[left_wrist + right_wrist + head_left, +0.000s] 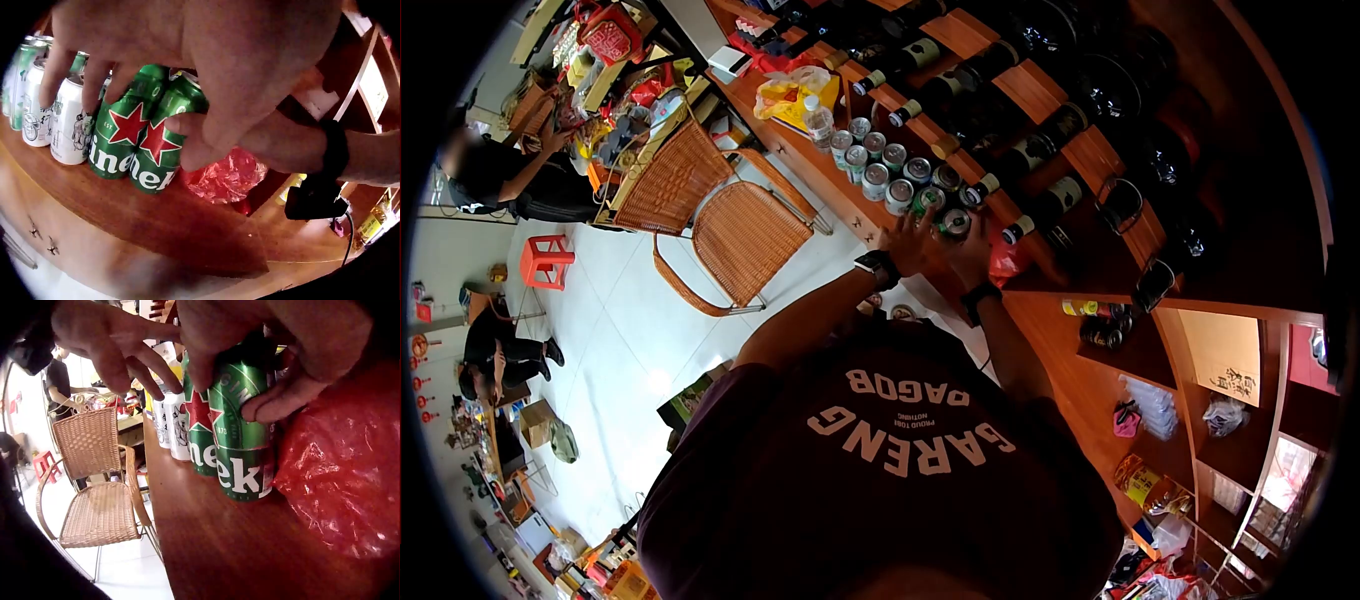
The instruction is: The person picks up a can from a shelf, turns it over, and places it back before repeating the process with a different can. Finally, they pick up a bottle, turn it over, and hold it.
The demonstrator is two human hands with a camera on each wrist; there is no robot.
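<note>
Two green cans with red stars stand side by side, the nearer-right one (153, 169) touching its neighbour (107, 153). My right hand (971, 256) grips the upper part of the end green can (240, 447), its thumb on the front. Beside it, my left hand (908, 246) spreads its bent but loose fingers over the row; in the right wrist view this hand (115, 347) holds nothing. White cans (70, 128) continue the row beyond the green pair. A red plastic bag (344, 469) lies just right of the end can.
Bottles (1040, 150) lie in the wooden rack behind the cans. A clear bottle (817, 120) and a yellow bag (795, 95) stand at the row's far end. A wicker chair (750, 235) is beside the cabinet. Two people are in the room at left.
</note>
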